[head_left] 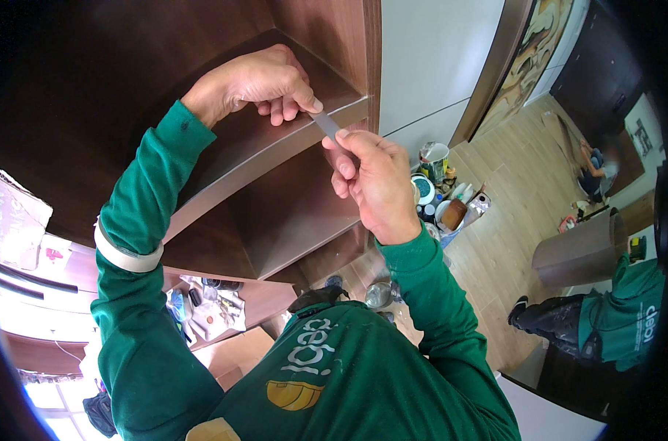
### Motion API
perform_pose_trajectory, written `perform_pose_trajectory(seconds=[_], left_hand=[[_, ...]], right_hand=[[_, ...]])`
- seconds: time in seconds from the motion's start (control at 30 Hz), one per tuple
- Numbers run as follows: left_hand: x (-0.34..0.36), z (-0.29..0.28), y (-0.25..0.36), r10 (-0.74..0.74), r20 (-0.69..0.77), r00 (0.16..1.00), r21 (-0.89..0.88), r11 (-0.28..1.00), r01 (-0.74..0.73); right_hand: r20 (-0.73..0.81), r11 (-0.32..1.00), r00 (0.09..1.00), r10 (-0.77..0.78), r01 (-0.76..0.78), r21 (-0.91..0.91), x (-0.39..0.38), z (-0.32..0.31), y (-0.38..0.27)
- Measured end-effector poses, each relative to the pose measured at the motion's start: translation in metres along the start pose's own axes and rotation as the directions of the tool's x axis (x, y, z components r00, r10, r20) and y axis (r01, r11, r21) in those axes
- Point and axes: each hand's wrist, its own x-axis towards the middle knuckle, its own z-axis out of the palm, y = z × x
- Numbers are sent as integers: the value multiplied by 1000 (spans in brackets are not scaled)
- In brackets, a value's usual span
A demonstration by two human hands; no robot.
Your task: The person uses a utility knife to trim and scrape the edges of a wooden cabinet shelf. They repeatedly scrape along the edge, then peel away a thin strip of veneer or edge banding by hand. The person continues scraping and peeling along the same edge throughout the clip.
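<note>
A small flat grey strip [325, 126] spans the gap between my two hands, in front of the edge of a brown wood-look shelf [257, 158]. My right hand [382, 176] is closed, pinching the strip's near end between thumb and fingers. My left hand [264, 82], over the shelf top, has its fingers curled under and its thumb tip at the strip's far end. What lies inside the curled left fingers is hidden. Around my left forearm sits a cream-white ring, like a roll of tape [128, 256].
Cans, bottles and a white bucket [435, 156] crowd the wooden floor [488, 264] at right. A co-worker in green [617, 316] stands at far right, near a curved brown panel [580, 246]; another person [598, 173] crouches farther back. Below left, assorted items cover a surface [213, 309].
</note>
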Motion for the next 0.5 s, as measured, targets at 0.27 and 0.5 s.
perform_pose_trajectory(seconds=[0.27, 0.5], left_hand=[[3, 0, 3, 1, 24, 1000, 15, 1000, -1], [5, 2, 6, 28, 13, 1000, 11, 1000, -28]], right_hand=[[3, 999, 999, -41, 41, 4, 0, -3, -2], [-24, 999, 999, -37, 38, 37, 2, -6, -3]])
